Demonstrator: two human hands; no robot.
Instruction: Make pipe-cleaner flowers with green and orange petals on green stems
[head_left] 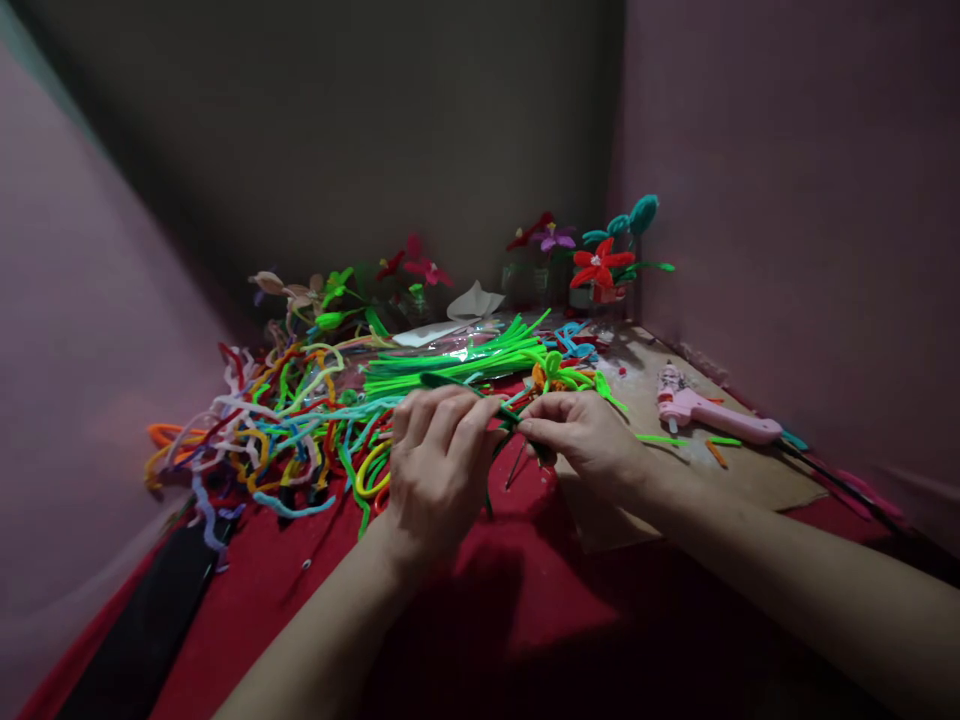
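Between my two hands is a dark green pipe cleaner (512,420), bent, with one end hanging down below the fingers. My left hand (442,455) is closed around it, its back toward me and the fingertips hidden. Thumb and index finger of my right hand (581,435) pinch it from the other side, close to the left fingers. Just beyond the hands lies a bundle of bright green pipe cleaners (457,362). A small orange and green pipe-cleaner piece (553,372) rests right behind my right hand.
Tangled coloured pipe cleaners (277,420) heap up on the left of the red cloth (517,600). A pink glue gun (712,412) lies on cardboard (750,475) at right, its cord trailing off. Pipe-cleaner flowers (600,262) stand at the back. A black flat object (154,605) lies front left.
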